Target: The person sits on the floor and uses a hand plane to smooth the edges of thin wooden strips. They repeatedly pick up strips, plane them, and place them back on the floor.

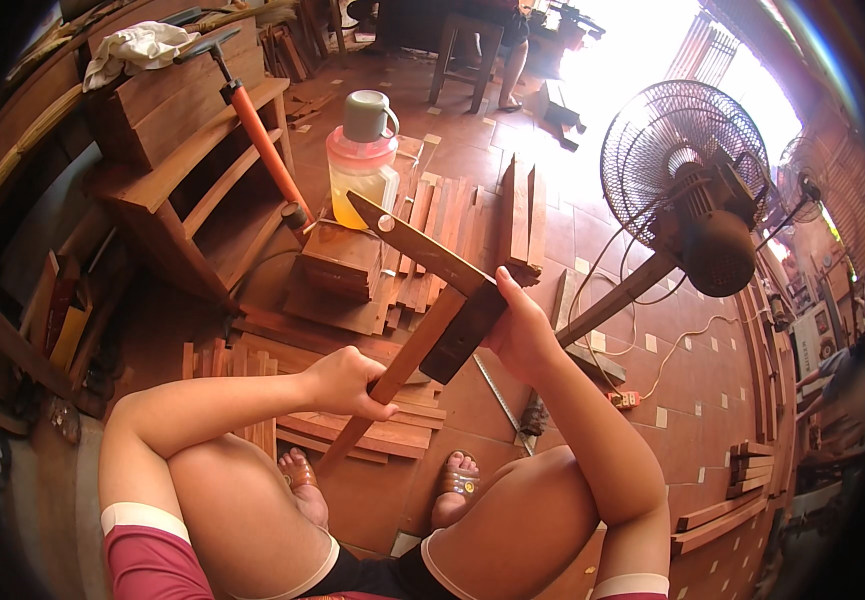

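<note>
On my left arm I wear a short crimson cloth sleeve [152, 565] finished with a broad cream-white band [146, 516]. The right arm has a matching white-banded crimson sleeve [632, 588], only its end showing at the near edge. My black shorts [384, 572] have a thin pale trim along the leg hems. On my left foot is a brownish, glossy strapped sandal [298, 472]; its mate, the right sandal [460, 482], bears a small round yellow emblem. My fingers [382, 410] are bare.
</note>
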{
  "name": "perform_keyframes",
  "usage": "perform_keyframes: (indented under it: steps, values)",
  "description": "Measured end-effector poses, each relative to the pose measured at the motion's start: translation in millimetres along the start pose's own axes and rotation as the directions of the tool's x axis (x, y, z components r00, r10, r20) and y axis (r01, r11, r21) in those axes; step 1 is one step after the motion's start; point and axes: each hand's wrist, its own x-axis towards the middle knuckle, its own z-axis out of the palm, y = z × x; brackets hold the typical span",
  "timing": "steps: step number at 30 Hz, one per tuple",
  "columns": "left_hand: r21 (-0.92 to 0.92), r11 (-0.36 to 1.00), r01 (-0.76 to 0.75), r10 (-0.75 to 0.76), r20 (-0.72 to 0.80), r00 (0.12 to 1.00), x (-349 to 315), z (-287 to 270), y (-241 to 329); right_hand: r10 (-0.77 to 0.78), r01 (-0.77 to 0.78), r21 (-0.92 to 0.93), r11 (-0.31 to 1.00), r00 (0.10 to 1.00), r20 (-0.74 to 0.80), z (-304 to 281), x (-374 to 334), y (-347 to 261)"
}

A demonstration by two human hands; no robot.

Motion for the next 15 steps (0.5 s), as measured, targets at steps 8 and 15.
perform_keyframes:
  steps: [8,15]
  values:
    - [0.015,1.0,-0.005,0.005,0.003,1.0,-0.1,0.5,-0.1,0.002,-0.002,0.004,1.0,1.0,-0.007,2.7,-0.8,0.6]
    - [0.013,1.0,-0.002,0.002,-0.003,1.0,0.2,1.8,-1.4,-0.002,0.002,0.001,1.0,1.0,-0.006,1.0,0.2,1.1]
